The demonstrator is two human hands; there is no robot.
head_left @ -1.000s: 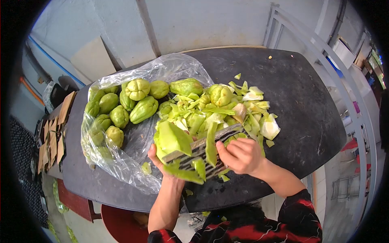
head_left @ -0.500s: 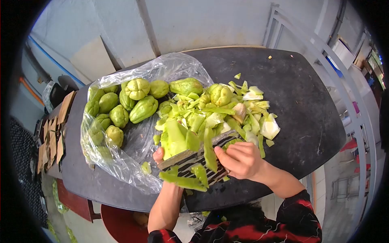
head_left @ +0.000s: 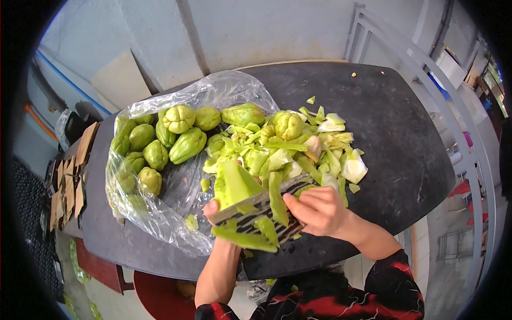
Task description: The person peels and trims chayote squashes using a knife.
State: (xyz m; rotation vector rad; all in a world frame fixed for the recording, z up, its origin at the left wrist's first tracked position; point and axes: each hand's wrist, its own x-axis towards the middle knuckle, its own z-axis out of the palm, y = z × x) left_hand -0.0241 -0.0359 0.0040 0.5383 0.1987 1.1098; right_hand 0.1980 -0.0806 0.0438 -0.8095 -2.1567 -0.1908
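My left hand [head_left: 212,207] is wrapped around a partly peeled chayote [head_left: 234,184], its thumb showing at the left and most fingers hidden behind the fruit and blade. In my right hand [head_left: 320,210] is a broad-bladed cleaver [head_left: 247,217], gripped near its right end; the handle is covered by the fingers. The blade lies tilted against the near side of the chayote. Several strips of green peel [head_left: 277,200] cling to its dark, streaked face. Just beyond the hands is a heap of peelings [head_left: 261,154].
Whole chayotes [head_left: 188,145] sit at the left in an open clear plastic bag [head_left: 170,226]. A whole chayote [head_left: 289,126] rests on the peelings. The dark table [head_left: 394,144] stands against a wall, with a metal railing [head_left: 453,112] at the right and a red stool [head_left: 160,296] below.
The chayote in my left hand has turned and shifted slightly right. The peel flap beside it has gone from there, and a small piece shows on the blade. My right hand is nearly unmoved.
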